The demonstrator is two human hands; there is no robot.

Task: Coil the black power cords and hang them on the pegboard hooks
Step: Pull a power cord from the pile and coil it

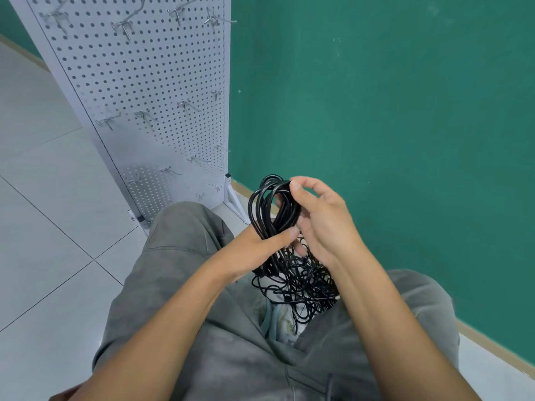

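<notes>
A green wall (pixel 390 111) fills the right side, matte and faintly scuffed, with a tan skirting board (pixel 492 341) along its foot. The floor (pixel 43 212) is pale glossy tile (thin dark grout lines), evenly lit, probably from overhead.

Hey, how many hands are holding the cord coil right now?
2. The left hand grips the coil at its lower end; the right hand pinches its top loops. Fingers behind the coil are hidden.
</notes>
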